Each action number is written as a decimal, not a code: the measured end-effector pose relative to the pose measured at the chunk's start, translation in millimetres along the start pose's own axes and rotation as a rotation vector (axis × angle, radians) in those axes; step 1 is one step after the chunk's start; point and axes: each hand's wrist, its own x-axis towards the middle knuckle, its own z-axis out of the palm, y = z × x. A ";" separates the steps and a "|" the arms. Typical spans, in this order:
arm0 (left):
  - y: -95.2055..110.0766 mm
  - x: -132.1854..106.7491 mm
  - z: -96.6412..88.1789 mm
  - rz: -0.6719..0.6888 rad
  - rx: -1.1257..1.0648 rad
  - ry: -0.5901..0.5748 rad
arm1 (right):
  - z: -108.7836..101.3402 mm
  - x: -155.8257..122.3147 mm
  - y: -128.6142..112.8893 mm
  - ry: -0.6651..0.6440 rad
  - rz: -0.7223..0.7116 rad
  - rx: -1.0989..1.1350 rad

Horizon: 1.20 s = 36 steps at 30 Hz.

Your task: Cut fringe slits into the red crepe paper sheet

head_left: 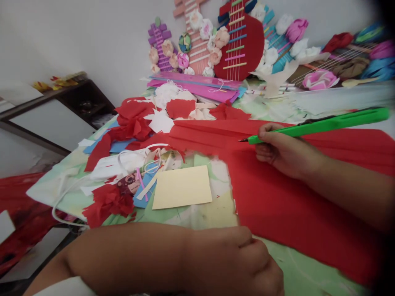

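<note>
A large sheet of red crepe paper (277, 193) lies across the table in front of me. My right hand (282, 150) is closed round a long green craft knife (321, 123), its dark tip resting on the red paper near a fold. My left hand (243, 263) lies at the near edge of the table, curled into a fist beside the paper's near edge; whether it pins anything is hidden. A pale yellow card (182, 187) sits on the table just left of the red sheet.
Red paper scraps (106, 201), white cut-outs (160, 121) and blue bits litter the left half of the table. Paper flowers and a red paper guitar (240, 41) stand against the wall at the back. A dark shelf (80, 96) is at the left.
</note>
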 end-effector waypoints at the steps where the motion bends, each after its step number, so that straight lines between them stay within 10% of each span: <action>1: 0.4 -0.4 -0.2 -0.016 0.010 0.015 | -1.0 -0.3 0.3 -0.010 0.016 0.021; 13: 5.2 -2.7 8.8 -0.380 0.097 -0.057 | 4.0 -3.0 1.7 0.021 0.102 0.035; 31: -0.4 -4.3 4.3 -0.397 0.040 -0.025 | 12.0 -6.0 -23.1 0.049 -0.055 -0.061; 36: -16.2 -5.9 11.9 -0.666 0.111 -0.020 | 14.2 -4.2 -33.1 -0.019 0.061 -0.060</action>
